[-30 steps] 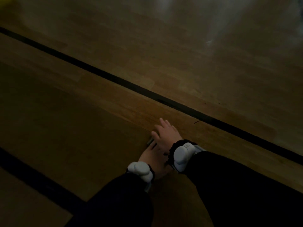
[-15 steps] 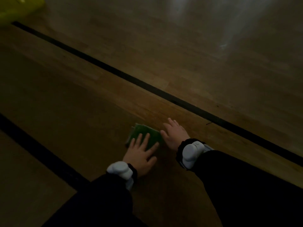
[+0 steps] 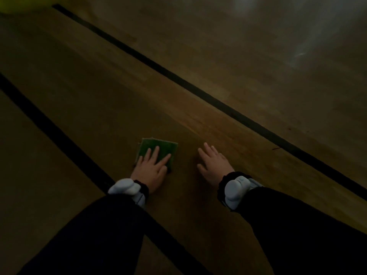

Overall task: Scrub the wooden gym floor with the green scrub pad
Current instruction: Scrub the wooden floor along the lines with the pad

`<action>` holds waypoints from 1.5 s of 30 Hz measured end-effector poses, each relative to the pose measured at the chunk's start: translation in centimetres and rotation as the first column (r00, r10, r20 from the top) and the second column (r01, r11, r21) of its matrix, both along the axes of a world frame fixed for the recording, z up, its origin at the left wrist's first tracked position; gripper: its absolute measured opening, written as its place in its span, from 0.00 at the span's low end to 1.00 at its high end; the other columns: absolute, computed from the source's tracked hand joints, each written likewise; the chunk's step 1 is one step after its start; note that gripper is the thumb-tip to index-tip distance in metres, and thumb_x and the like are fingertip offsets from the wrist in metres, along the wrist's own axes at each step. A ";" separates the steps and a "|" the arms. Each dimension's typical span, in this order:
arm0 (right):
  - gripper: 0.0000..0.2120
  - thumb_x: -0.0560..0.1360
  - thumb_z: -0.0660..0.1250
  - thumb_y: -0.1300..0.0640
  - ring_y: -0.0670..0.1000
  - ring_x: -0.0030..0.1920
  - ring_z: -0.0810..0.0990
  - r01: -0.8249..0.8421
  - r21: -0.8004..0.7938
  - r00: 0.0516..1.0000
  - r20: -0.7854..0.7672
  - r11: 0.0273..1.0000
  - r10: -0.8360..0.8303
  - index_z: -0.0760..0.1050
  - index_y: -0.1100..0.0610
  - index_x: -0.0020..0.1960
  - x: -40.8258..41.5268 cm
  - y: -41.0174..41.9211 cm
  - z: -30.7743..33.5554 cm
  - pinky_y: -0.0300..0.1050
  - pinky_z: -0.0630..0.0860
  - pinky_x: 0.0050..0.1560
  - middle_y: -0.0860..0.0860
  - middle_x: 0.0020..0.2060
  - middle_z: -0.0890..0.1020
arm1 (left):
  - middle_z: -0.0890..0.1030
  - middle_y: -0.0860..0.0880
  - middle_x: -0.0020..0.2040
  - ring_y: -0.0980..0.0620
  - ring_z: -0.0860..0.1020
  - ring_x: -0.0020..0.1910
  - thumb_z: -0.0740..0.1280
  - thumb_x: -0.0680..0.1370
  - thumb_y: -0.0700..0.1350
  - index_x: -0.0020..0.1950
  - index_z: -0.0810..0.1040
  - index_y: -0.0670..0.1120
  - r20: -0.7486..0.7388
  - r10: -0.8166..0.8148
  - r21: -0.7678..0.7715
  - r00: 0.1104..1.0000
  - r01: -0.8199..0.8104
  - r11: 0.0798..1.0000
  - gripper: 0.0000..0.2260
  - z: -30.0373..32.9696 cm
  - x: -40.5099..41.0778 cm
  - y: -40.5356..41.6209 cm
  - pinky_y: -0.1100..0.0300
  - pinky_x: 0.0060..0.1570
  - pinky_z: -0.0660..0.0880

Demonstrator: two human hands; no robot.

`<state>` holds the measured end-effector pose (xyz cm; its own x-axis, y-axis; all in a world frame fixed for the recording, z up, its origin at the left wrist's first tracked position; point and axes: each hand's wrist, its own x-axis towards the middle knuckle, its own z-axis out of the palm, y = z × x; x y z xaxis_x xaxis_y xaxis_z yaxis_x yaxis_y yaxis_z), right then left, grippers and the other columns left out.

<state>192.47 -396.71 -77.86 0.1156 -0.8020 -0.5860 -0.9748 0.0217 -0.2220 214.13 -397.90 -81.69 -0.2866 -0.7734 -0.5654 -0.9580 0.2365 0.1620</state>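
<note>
The left hand [image 3: 150, 171] lies flat with straight, spread fingers pressing on the green scrub pad [image 3: 158, 149], which sits on the wooden floor [image 3: 218, 124] between two black lines [image 3: 178, 80]. The right hand [image 3: 214, 165] rests open on the bare floor near the pad, holding nothing. Both wrists wear white bands [image 3: 235, 190] over dark sleeves

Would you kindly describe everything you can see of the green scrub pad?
The green scrub pad is a flat, roughly square pad with a coarse, fibrous-looking surface and slightly frayed edges. It lies flat on the wooden floor, between the two black lines. The left hand presses on its near part with straight, spread fingers, covering that part. The right hand rests on the floor beside it, apart from the pad.
</note>
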 end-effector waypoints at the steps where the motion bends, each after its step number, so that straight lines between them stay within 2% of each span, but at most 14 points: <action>1: 0.29 0.82 0.52 0.48 0.54 0.78 0.42 -0.004 -0.014 1.000 0.013 1.000 0.004 0.44 0.49 0.79 0.7 0.1 -0.3 0.53 0.46 0.77 0.51 0.78 0.41 | 0.38 0.48 0.79 0.44 0.39 0.78 0.46 0.84 0.54 0.78 0.45 0.61 -0.017 0.040 0.010 0.999 -0.040 0.999 0.22 0.0 0.1 0.0 0.45 0.76 0.41; 5: 0.29 0.82 0.51 0.48 0.52 0.78 0.40 -0.026 -0.112 0.996 0.077 0.993 0.034 0.42 0.49 0.79 3.3 0.1 -1.0 0.51 0.44 0.77 0.49 0.78 0.40 | 0.41 0.50 0.80 0.45 0.40 0.79 0.48 0.84 0.54 0.77 0.55 0.61 -0.110 -0.050 0.018 0.993 0.053 0.998 0.20 0.8 -1.3 2.2 0.47 0.76 0.40; 8: 0.28 0.83 0.48 0.46 0.52 0.78 0.38 -0.137 -0.145 0.987 0.066 0.980 0.147 0.41 0.48 0.79 4.4 0.5 -1.5 0.51 0.41 0.76 0.49 0.78 0.39 | 0.54 0.51 0.79 0.50 0.49 0.79 0.47 0.83 0.53 0.70 0.73 0.52 -0.279 -0.090 0.080 0.956 0.116 0.990 0.21 1.4 -1.1 3.7 0.54 0.76 0.46; 10: 0.28 0.82 0.46 0.44 0.52 0.78 0.37 -0.277 -0.121 0.959 0.028 0.953 0.283 0.39 0.47 0.78 5.1 1.5 -2.3 0.52 0.37 0.76 0.49 0.78 0.39 | 0.71 0.46 0.72 0.50 0.67 0.71 0.48 0.81 0.51 0.61 0.79 0.44 -0.442 0.172 0.122 0.881 -0.131 0.984 0.23 2.1 -0.3 3.2 0.59 0.70 0.62; 12: 0.29 0.81 0.42 0.39 0.54 0.77 0.36 -0.387 -0.097 0.922 -0.015 0.917 0.387 0.37 0.46 0.78 6.1 3.1 -3.4 0.52 0.33 0.73 0.49 0.77 0.36 | 0.76 0.44 0.63 0.48 0.75 0.60 0.50 0.81 0.50 0.56 0.79 0.41 -0.504 0.368 0.063 0.782 -0.392 0.918 0.21 2.3 0.9 1.8 0.59 0.60 0.70; 15: 0.32 0.76 0.33 0.33 0.55 0.77 0.33 -0.376 -0.125 0.926 -0.072 0.918 0.370 0.35 0.43 0.77 7.1 4.3 -4.7 0.54 0.28 0.71 0.48 0.76 0.34 | 0.75 0.43 0.62 0.47 0.74 0.60 0.47 0.80 0.52 0.57 0.79 0.39 -0.475 0.328 -0.057 0.817 -0.401 0.914 0.25 3.1 1.7 0.2 0.58 0.57 0.68; 19: 0.26 0.81 0.40 0.40 0.53 0.77 0.35 -0.391 -0.138 0.920 -0.099 0.910 0.380 0.37 0.39 0.76 6.0 2.3 -4.8 0.57 0.31 0.72 0.46 0.77 0.36 | 0.73 0.43 0.66 0.48 0.72 0.63 0.49 0.83 0.50 0.59 0.78 0.39 -0.461 0.244 -0.114 0.853 -0.329 0.937 0.22 3.0 1.4 -0.6 0.57 0.61 0.67; 24: 0.26 0.82 0.44 0.44 0.54 0.78 0.36 0.021 -0.103 0.984 -0.174 0.994 -0.038 0.39 0.41 0.77 0.6 -3.5 -3.4 0.58 0.37 0.76 0.48 0.78 0.37 | 0.70 0.44 0.70 0.49 0.70 0.67 0.51 0.84 0.46 0.60 0.78 0.41 -0.499 0.284 -0.125 0.819 -0.392 0.911 0.18 3.0 2.0 -0.9 0.58 0.63 0.67; 29: 0.28 0.82 0.44 0.42 0.57 0.77 0.34 0.096 -0.075 0.980 -0.170 0.993 -0.107 0.39 0.45 0.78 1.0 -3.9 -3.4 0.56 0.35 0.75 0.51 0.77 0.36 | 0.69 0.44 0.71 0.49 0.67 0.70 0.46 0.79 0.53 0.63 0.76 0.41 -0.504 0.306 -0.150 0.808 -0.431 0.890 0.26 3.0 3.4 -0.9 0.60 0.61 0.65; 33: 0.29 0.81 0.45 0.40 0.57 0.76 0.32 -0.144 -0.074 0.987 -0.077 0.987 0.139 0.38 0.45 0.78 6.5 -0.7 -4.0 0.56 0.30 0.72 0.50 0.77 0.35 | 0.67 0.44 0.73 0.49 0.66 0.71 0.49 0.84 0.48 0.64 0.75 0.42 -0.520 0.333 -0.147 0.787 -0.466 0.872 0.19 3.8 3.3 -2.0 0.54 0.67 0.65; 38: 0.27 0.83 0.45 0.43 0.58 0.77 0.35 -0.554 -0.107 0.824 0.068 0.825 0.562 0.44 0.47 0.79 14.1 5.5 -4.2 0.54 0.26 0.70 0.51 0.79 0.42 | 0.68 0.45 0.72 0.49 0.67 0.71 0.49 0.83 0.49 0.63 0.76 0.42 -0.565 0.298 -0.169 0.769 -0.461 0.871 0.20 4.3 2.2 -2.2 0.55 0.66 0.66; 40: 0.25 0.83 0.46 0.45 0.58 0.78 0.42 -0.624 -0.142 0.764 0.097 0.768 0.638 0.52 0.49 0.78 15.3 5.8 -5.0 0.54 0.26 0.72 0.52 0.78 0.52 | 0.68 0.45 0.72 0.50 0.67 0.70 0.50 0.84 0.46 0.64 0.76 0.42 -0.580 0.285 -0.176 0.764 -0.458 0.871 0.18 4.3 1.9 -2.2 0.57 0.65 0.65; 43: 0.22 0.81 0.48 0.44 0.57 0.75 0.61 -0.645 -0.266 0.740 0.018 0.717 0.672 0.67 0.45 0.72 14.9 4.1 -5.3 0.57 0.37 0.73 0.49 0.72 0.69 | 0.67 0.46 0.73 0.51 0.66 0.71 0.50 0.84 0.47 0.64 0.75 0.43 -0.566 0.275 -0.170 0.777 -0.437 0.883 0.18 4.4 1.6 -2.1 0.57 0.66 0.65; 45: 0.25 0.81 0.48 0.42 0.56 0.78 0.49 -0.599 -0.220 0.796 -0.052 0.770 0.604 0.54 0.43 0.77 13.3 1.6 -4.9 0.60 0.37 0.74 0.47 0.78 0.55 | 0.66 0.46 0.73 0.51 0.65 0.71 0.50 0.84 0.46 0.65 0.75 0.42 -0.558 0.287 -0.152 0.779 -0.436 0.887 0.18 4.2 1.9 -2.2 0.57 0.66 0.64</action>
<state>205.76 -395.13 -82.73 0.6265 -0.6687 -0.4003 -0.7679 -0.6174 -0.1706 215.99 -400.10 -77.45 -0.1409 -0.9729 -0.1836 -0.7761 -0.0066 0.6305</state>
